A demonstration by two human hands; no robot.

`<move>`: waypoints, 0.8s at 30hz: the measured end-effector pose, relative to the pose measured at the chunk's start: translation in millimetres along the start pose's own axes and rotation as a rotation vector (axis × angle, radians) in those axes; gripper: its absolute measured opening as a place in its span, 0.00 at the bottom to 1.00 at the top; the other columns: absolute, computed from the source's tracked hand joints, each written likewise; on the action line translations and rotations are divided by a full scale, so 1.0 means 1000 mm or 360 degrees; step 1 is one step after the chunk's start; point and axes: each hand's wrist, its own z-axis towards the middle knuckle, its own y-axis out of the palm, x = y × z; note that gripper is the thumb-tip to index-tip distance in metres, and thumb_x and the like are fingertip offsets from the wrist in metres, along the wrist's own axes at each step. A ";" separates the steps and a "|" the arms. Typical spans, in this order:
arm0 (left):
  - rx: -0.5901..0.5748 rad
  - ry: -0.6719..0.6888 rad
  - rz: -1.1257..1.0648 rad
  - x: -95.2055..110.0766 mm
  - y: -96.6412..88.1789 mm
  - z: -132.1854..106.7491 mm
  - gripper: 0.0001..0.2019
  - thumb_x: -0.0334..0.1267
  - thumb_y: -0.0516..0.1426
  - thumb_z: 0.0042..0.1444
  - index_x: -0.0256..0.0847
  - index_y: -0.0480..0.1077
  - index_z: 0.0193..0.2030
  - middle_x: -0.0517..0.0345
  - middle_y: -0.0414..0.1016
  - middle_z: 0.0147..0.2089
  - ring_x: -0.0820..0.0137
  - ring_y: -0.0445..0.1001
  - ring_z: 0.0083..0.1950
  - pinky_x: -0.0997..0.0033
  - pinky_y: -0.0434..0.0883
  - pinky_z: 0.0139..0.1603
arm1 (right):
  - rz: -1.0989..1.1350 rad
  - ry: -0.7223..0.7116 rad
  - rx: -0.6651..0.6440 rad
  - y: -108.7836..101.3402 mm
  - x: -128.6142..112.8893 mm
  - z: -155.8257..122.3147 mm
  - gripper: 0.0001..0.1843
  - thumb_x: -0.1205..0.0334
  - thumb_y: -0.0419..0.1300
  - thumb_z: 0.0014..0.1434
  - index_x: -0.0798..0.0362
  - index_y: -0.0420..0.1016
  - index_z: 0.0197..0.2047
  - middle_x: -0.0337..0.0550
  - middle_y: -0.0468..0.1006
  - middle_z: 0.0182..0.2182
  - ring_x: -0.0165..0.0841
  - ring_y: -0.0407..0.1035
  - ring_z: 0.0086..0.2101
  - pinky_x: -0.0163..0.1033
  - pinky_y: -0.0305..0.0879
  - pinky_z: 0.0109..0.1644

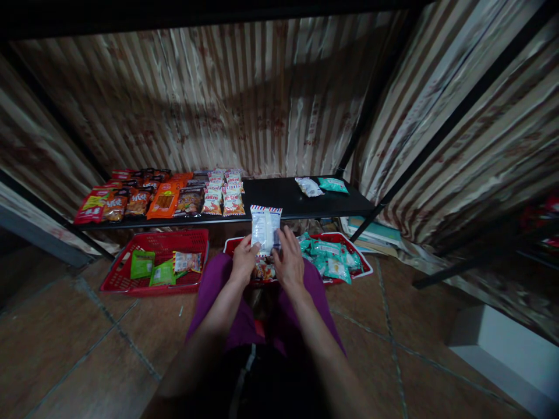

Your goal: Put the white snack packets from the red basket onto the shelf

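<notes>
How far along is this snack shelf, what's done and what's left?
Done: the left half of the black shelf carries rows of snack packets, and two packets lie near its right end. In hand: the left hand and right hand hold a white packet. Left: green packets in the left red basket and teal packets in the right red basket.

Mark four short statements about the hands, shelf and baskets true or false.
1. The left hand and the right hand both hold the white packet. True.
2. The left red basket holds only teal packets. False: mostly green packets lie in it.
3. Rows of snack packets cover the black shelf on its left part. True.
4. The shelf's right end is bare. False: a white bag and a teal bag lie there.
</notes>
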 end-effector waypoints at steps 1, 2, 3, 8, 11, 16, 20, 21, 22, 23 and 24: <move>-0.0016 0.0023 0.0002 -0.002 0.001 0.000 0.23 0.37 0.64 0.44 0.37 0.71 0.50 0.53 0.80 0.37 0.69 0.77 0.36 0.72 0.72 0.38 | -0.0021 -0.0038 -0.0026 0.002 0.000 -0.001 0.31 0.69 0.49 0.57 0.48 0.57 0.64 0.43 0.55 0.65 0.38 0.47 0.64 0.52 0.50 0.66; -0.0030 0.0043 0.0003 -0.003 0.002 0.000 0.23 0.36 0.63 0.45 0.38 0.71 0.50 0.52 0.80 0.38 0.68 0.77 0.38 0.71 0.72 0.40 | -0.0030 -0.0053 -0.0043 0.004 0.001 -0.002 0.31 0.70 0.48 0.57 0.48 0.56 0.65 0.43 0.56 0.65 0.38 0.47 0.65 0.51 0.50 0.66; -0.0041 0.0058 0.0005 -0.005 0.003 0.000 0.22 0.35 0.63 0.45 0.38 0.71 0.50 0.52 0.80 0.39 0.68 0.77 0.39 0.70 0.72 0.41 | -0.0032 -0.0054 -0.0054 0.006 0.003 -0.003 0.32 0.71 0.48 0.57 0.47 0.55 0.65 0.43 0.56 0.65 0.38 0.47 0.64 0.51 0.50 0.66; -0.0078 0.0126 0.0043 -0.016 0.004 0.003 0.18 0.31 0.61 0.46 0.38 0.72 0.48 0.51 0.79 0.43 0.66 0.77 0.44 0.67 0.71 0.48 | -0.0014 -0.0013 -0.0063 0.013 0.010 -0.007 0.33 0.71 0.47 0.56 0.49 0.55 0.65 0.45 0.58 0.64 0.39 0.51 0.63 0.52 0.52 0.65; -0.0118 0.0235 0.0111 -0.019 0.003 0.004 0.17 0.30 0.60 0.47 0.38 0.73 0.46 0.52 0.78 0.47 0.66 0.76 0.47 0.67 0.69 0.51 | 0.0000 0.0062 -0.0041 0.015 0.012 -0.006 0.30 0.69 0.48 0.55 0.52 0.60 0.62 0.49 0.61 0.62 0.41 0.55 0.61 0.54 0.53 0.63; -0.0061 0.0274 0.0274 -0.017 0.002 -0.001 0.18 0.33 0.63 0.46 0.42 0.74 0.46 0.53 0.78 0.45 0.62 0.75 0.47 0.66 0.70 0.50 | 0.0296 0.0264 -0.0040 0.014 0.011 -0.003 0.26 0.64 0.50 0.55 0.52 0.66 0.59 0.50 0.68 0.56 0.42 0.60 0.57 0.53 0.55 0.62; -0.0040 0.0457 0.0506 -0.008 0.005 -0.011 0.14 0.36 0.62 0.48 0.44 0.76 0.43 0.53 0.76 0.48 0.61 0.72 0.52 0.64 0.66 0.56 | 0.0800 0.0519 -0.0116 0.007 0.002 -0.003 0.27 0.53 0.53 0.58 0.48 0.63 0.61 0.45 0.70 0.56 0.39 0.61 0.57 0.48 0.56 0.61; -0.0054 0.0520 0.0594 -0.006 0.006 -0.013 0.12 0.37 0.61 0.50 0.44 0.76 0.43 0.53 0.75 0.50 0.61 0.71 0.55 0.63 0.63 0.59 | 0.0915 0.0564 -0.0120 0.005 -0.002 -0.003 0.28 0.50 0.54 0.58 0.47 0.62 0.61 0.45 0.70 0.56 0.38 0.61 0.58 0.46 0.56 0.61; -0.0076 0.0572 0.0685 -0.005 0.006 -0.015 0.12 0.39 0.59 0.52 0.44 0.77 0.44 0.52 0.74 0.53 0.61 0.69 0.56 0.62 0.61 0.61 | 0.1014 0.0597 -0.0114 0.003 -0.005 -0.002 0.29 0.49 0.55 0.58 0.47 0.62 0.61 0.44 0.70 0.56 0.37 0.61 0.58 0.45 0.56 0.61; -0.0099 0.0609 0.0765 -0.004 0.007 -0.016 0.12 0.39 0.57 0.54 0.45 0.76 0.44 0.52 0.72 0.55 0.61 0.68 0.58 0.61 0.59 0.62 | 0.1098 0.0621 -0.0101 0.002 -0.007 -0.002 0.30 0.48 0.56 0.57 0.48 0.63 0.61 0.44 0.70 0.55 0.37 0.61 0.57 0.44 0.56 0.61; -0.0115 0.0629 0.0826 -0.003 0.007 -0.017 0.13 0.40 0.56 0.56 0.45 0.76 0.45 0.52 0.71 0.57 0.61 0.67 0.59 0.61 0.59 0.62 | 0.1168 0.0642 -0.0089 0.001 -0.010 -0.002 0.31 0.48 0.58 0.55 0.48 0.63 0.60 0.44 0.71 0.55 0.37 0.62 0.57 0.43 0.57 0.61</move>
